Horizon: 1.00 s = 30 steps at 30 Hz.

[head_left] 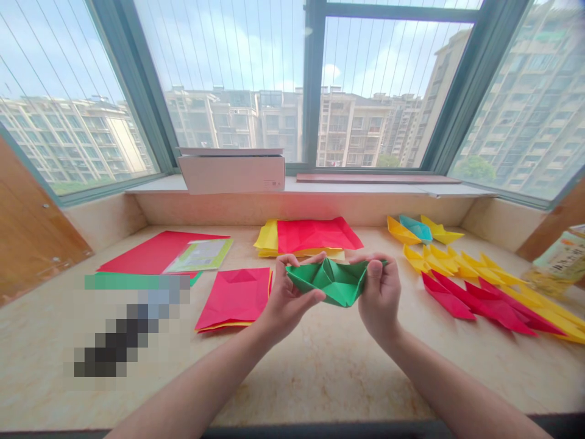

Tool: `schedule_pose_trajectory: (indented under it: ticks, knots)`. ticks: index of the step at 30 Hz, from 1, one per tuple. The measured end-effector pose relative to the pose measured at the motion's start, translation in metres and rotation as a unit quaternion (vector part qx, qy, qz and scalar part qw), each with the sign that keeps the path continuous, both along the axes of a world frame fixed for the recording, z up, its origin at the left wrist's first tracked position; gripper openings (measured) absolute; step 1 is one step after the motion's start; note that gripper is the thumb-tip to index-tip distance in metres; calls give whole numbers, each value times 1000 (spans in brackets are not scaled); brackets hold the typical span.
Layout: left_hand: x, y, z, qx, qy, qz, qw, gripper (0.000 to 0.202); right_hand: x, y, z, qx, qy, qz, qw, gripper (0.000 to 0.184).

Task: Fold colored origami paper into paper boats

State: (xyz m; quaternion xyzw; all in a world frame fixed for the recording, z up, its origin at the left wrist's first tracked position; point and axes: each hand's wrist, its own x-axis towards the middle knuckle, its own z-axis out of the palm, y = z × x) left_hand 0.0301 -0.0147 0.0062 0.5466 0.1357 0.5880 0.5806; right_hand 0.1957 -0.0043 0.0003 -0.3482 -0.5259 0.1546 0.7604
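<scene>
Both hands hold a folded green paper boat (333, 281) above the beige stone counter (320, 360). My left hand (287, 299) pinches its left end, thumb on top and fingers curled under. My right hand (379, 291) pinches the right end the same way. The boat's hollow faces up and its sides are spread apart. A folded red sheet over a yellow one (235, 297) lies just left of my left hand.
Finished red, yellow and one teal paper boats (475, 286) lie in rows at the right. Red and yellow sheets (311, 236) sit behind the hands, a large red sheet (155, 251) and green paper at left. A white box (231, 171) stands on the window sill.
</scene>
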Motion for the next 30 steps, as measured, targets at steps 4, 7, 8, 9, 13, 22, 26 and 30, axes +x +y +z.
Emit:
schedule_pose_trajectory:
  ticks: [4, 7, 8, 9, 13, 22, 26, 30]
  knots:
    - [2, -2, -1, -27, 13, -3, 1000, 59, 0, -2, 0, 4, 14, 3, 1000, 20]
    - [5, -1, -1, -32, 16, 6, 999, 56, 0, -2, 0, 5, 30, 5, 1000, 20]
    - [5, -1, -1, -27, 16, 13, 999, 55, -1, -2, 0, 4, 36, 5, 999, 21]
    - [5, -1, 0, -21, 17, 21, 999, 53, -1, -1, 0, 5, 41, 6, 999, 21]
    - [3, 1, 1, 4, 28, 60, 998, 45, -1, 3, -1, 8, 64, 46, 997, 23]
    - [-5, 11, -7, 9, 40, 135, 990, 40, 2, 0, -7, -73, 27, 332, 940, 69]
    - [-6, 12, -6, 0, 35, 140, 990, 42, 0, -4, -3, -111, 33, 367, 923, 77]
    - [-5, 10, -4, 16, 40, 138, 990, 40, 0, -5, -3, -125, 43, 323, 937, 61]
